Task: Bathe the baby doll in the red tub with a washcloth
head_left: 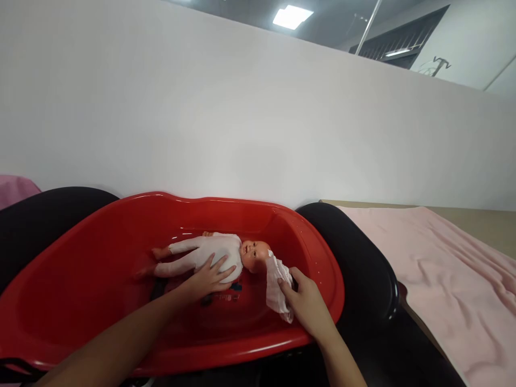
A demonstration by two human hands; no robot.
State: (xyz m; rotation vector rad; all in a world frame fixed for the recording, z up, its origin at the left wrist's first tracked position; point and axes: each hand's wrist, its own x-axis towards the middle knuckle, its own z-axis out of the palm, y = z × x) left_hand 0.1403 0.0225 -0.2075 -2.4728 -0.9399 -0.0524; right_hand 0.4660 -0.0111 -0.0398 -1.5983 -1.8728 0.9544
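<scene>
A baby doll point(226, 252) in a white outfit lies on its back in a red baby bathtub point(193, 355), its head to the right and bare feet to the left. My left hand point(210, 278) rests on the doll's belly with the fingers spread. Beside the doll's head, my right hand point(301, 299) pinches a thin white cloth point(274, 290). The cloth hangs down from the top of the head, and its upper edge touches the head there.
Black chairs point(355, 258) stand at both ends of the tub. On the right a pink sheet point(455, 279) covers a surface. Behind the tub runs a white partition wall point(226, 118). Some pink fabric point(16, 189) shows at the far left.
</scene>
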